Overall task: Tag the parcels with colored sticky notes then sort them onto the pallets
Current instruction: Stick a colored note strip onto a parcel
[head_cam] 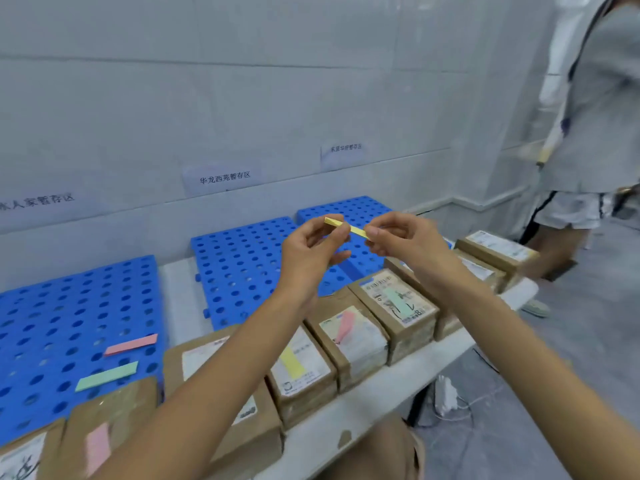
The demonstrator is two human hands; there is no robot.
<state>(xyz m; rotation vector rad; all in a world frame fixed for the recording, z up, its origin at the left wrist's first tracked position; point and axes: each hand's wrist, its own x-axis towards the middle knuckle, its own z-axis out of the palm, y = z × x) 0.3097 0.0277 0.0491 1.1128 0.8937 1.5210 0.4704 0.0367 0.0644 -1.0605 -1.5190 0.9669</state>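
Observation:
Both my hands are raised over the table and pinch a narrow pad of yellow sticky notes (346, 227) between them. My left hand (311, 247) holds its left end, my right hand (401, 239) its right end. Below runs a row of brown cardboard parcels along a white table (367, 393). One parcel (301, 368) carries a yellow note, one (349, 337) a pink note, one (398, 306) a green note, and one at the near left (100, 441) a pink note. Three blue perforated pallets lie behind them; the left one (52, 323) holds a pink pad (131, 344) and a green pad (106, 375).
Further parcels (495, 251) sit at the table's right end. Paper labels with Chinese text (224, 177) hang on the tiled wall above the pallets. A person in grey (588, 133) stands at the right. A white cable and plug (446, 396) lie on the floor.

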